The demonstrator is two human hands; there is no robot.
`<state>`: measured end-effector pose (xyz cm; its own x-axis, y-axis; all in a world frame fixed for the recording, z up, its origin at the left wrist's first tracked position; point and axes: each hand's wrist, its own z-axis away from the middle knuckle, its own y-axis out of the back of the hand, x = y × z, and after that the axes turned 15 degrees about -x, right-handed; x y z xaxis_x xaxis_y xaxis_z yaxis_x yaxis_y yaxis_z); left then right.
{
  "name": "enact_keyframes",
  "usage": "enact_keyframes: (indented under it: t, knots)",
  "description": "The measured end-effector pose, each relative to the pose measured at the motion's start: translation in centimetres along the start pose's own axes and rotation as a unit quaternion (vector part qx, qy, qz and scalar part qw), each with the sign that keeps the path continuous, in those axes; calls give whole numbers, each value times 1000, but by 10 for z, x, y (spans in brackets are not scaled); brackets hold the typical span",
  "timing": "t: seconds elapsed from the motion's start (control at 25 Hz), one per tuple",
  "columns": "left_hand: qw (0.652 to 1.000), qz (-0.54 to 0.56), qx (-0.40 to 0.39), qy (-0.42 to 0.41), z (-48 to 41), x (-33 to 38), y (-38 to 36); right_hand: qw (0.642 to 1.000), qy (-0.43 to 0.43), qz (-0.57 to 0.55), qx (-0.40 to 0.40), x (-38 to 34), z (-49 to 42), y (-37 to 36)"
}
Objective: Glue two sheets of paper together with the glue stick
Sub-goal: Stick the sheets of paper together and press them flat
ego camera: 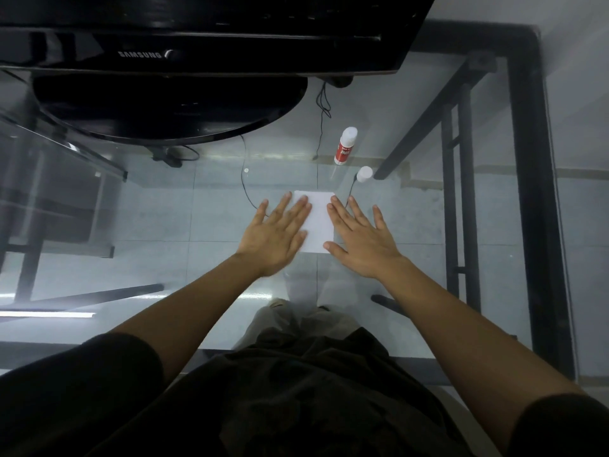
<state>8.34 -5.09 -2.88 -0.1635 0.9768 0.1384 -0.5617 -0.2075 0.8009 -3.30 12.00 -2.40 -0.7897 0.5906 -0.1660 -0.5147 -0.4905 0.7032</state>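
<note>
A small white paper (317,219) lies flat on the glass table (204,206); whether it is one sheet or two stacked I cannot tell. My left hand (275,234) rests flat, fingers spread, over the paper's left edge. My right hand (359,237) lies flat with fingers spread on its right edge. Behind the paper stands a red and white glue stick (344,146), upright. Its white cap (364,174) sits on the glass just to its right and nearer to me. Neither hand holds anything.
A black monitor (197,44) with a round black base (171,107) fills the far left of the table. Thin black cables (321,127) show by the glue stick, whether on or under the glass I cannot tell. The table's black metal frame (534,192) runs along the right side.
</note>
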Motion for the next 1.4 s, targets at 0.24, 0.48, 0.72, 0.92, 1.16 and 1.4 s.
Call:
enact_keyframes:
  t: [0.24,0.48,0.72,0.92,1.16,1.4]
  knots:
    - [998,-50,-3,-28,0,0,-2,1000,8,-12,-8,-1,2,3]
    - [998,-13,15,60,-1,-1,6,1000,6,-7,-9,-1,3,6]
    - [998,14,-39,38,-5,5,7,1000,-9,-11,-11,-5,0,5]
    - [994,87,-23,60,-1,11,4,999,-13,-52,-8,-6,-3,7]
    - [995,91,-26,44,2,9,2,998,-10,-60,-17,-12,-2,3]
    - [997,56,-34,50,3,10,-3,998,-12,-55,-15,-12,0,9]
